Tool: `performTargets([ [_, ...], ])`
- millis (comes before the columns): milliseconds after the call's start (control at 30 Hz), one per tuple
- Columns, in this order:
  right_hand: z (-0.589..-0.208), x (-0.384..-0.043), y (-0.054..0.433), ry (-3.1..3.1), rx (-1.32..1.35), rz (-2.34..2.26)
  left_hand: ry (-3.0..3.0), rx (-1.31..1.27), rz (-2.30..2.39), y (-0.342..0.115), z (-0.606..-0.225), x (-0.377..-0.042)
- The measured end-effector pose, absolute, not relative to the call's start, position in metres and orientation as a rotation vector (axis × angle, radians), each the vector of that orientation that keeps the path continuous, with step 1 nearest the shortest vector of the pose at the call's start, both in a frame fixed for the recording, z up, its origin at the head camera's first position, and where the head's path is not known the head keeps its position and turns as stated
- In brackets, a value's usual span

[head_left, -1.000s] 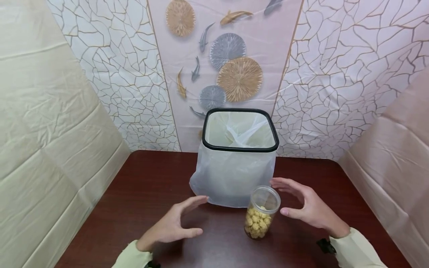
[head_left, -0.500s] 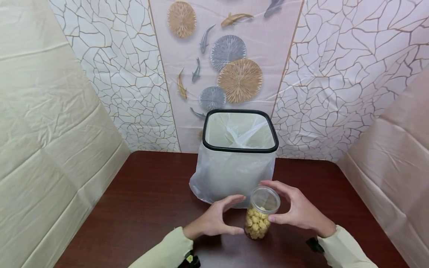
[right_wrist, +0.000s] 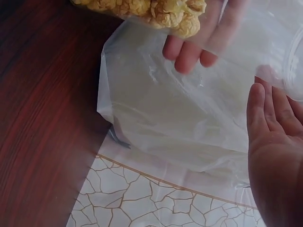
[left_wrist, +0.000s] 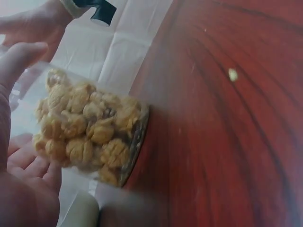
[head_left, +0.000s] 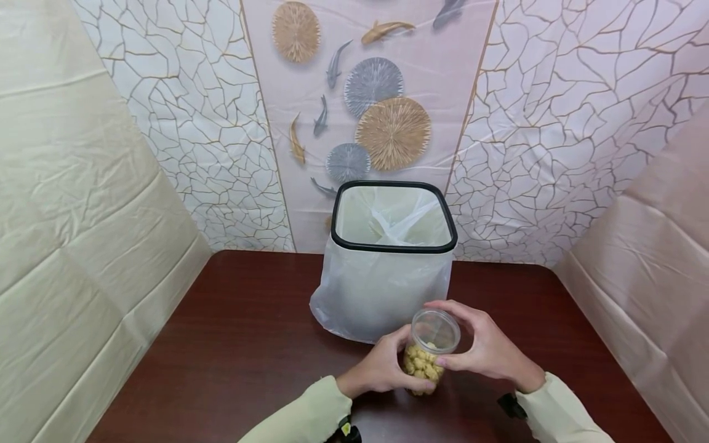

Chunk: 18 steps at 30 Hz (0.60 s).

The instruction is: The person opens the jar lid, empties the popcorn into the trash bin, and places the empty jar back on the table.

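A clear plastic jar [head_left: 436,327] with a see-through lid stands on the table, its lower part full of yellow popcorn [head_left: 422,364]. My left hand [head_left: 382,366] grips the jar's lower body from the left, thumb in front. In the left wrist view its fingers [left_wrist: 33,165] show behind the popcorn [left_wrist: 92,127]. My right hand [head_left: 482,344] holds the jar near the lid, thumb against the front right side and fingers curved behind the top. In the right wrist view the right hand [right_wrist: 277,137] lies beside the lid [right_wrist: 296,71]; its thumb is hidden there.
Directly behind the jar stands a white bin [head_left: 388,289] with a black rim, lined with a translucent bag. A small pale crumb [left_wrist: 233,74] lies on the dark red wooden table [head_left: 249,326]. Patterned cloth [head_left: 221,135] hangs at the back, with beige fabric on both sides.
My left hand has moved right to the jar and now grips its lower body. My right hand has moved left from beside the jar to its upper right side.
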State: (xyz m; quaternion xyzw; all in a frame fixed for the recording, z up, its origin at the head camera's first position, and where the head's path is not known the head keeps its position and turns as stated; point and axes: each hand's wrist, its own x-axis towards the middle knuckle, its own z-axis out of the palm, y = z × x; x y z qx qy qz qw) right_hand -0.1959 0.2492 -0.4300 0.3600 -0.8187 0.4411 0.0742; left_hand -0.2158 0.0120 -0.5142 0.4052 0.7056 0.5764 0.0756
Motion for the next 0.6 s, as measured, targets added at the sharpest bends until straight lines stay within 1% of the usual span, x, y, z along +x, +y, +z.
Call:
performTargets([
  [200, -0.429, -0.1936, 0.2481, -2.471, 1.039, 1.297, 2.197, 1.203, 1.714, 0.0196, -0.5139, -0.2126],
  [367, -0.4267, -0.191, 0.2472, -2.459, 1.071, 1.341, 2.206, 1.169, 1.713, 0.0183, -0.5128, -0.2094],
  [600, -0.4234, -0.19, 0.2459, -2.439, 1.129, 1.275, 2.241, 1.241, 1.728, 0.0104, -0.5092, -0.2057],
])
